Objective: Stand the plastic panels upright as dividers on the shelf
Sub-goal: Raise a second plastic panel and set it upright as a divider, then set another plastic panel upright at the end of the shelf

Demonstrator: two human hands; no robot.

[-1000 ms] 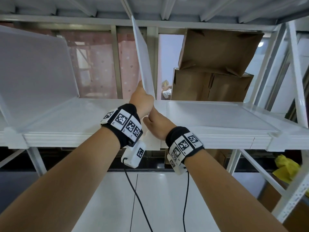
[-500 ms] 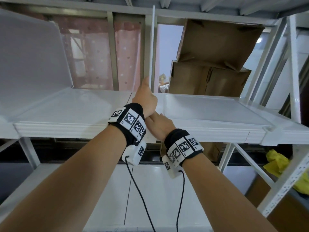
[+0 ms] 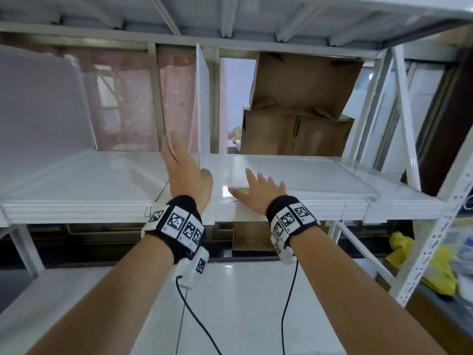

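Now left hand [image 3: 185, 172] flat beside thin upright white plastic panel [image 3: 203, 106], right hand [image 3: 258, 194] spread on white metal shelf [image 3: 64, 212]; unheld, may topple.

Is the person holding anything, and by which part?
Nothing is held. The left hand is open beside the upright white plastic panel; the right hand spreads its fingers over the front edge of the white shelf.

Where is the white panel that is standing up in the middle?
In the head view, the white panel stands upright in the middle of the shelf, just right of the left hand and left of the cardboard boxes.
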